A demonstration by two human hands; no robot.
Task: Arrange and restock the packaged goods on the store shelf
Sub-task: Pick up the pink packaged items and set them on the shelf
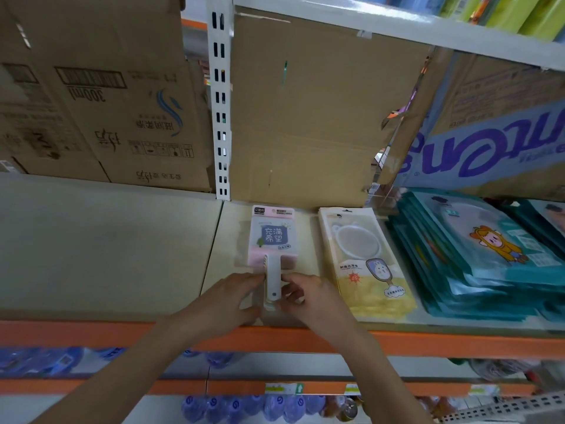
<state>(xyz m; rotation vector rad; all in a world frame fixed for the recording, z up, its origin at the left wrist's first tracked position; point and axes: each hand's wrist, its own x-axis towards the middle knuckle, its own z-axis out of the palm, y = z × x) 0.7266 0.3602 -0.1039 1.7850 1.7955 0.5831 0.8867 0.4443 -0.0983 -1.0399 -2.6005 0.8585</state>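
At the front edge of the shelf (122, 255) we have both hands on one item. Our left hand (227, 301) comes in from the left with its fingers curled and the fingertips pressed against the left side of the white handle (273, 286); our right hand (308, 296) mirrors it from the right, fingers bent and pinching the same handle. Neither hand is spread wide; both are partly closed around this narrow white handle, which points toward us and overhangs the orange shelf lip (428, 342).

That handle belongs to the pink packaged mirror (273, 237), which lies flat on the shelf with its header card toward the back, just right of the seam between two shelf boards. Just beside it on the right, apart by a narrow strip of bare shelf, lies a stack of yellow packaged mirrors (367, 264), also flat, a round white frame showing through the clear window. Farther right we see a fanned stack of teal packages (477, 261) with a cartoon figure on the top one, overlapping one another and leaning toward the right.

Behind the goods stand brown cardboard boxes (321, 111), and a white slotted upright (219, 96) rises between them. Left of the seam the shelf board is bare. Below the orange lip, blurred blue bottles (238, 407) sit on lower shelves.
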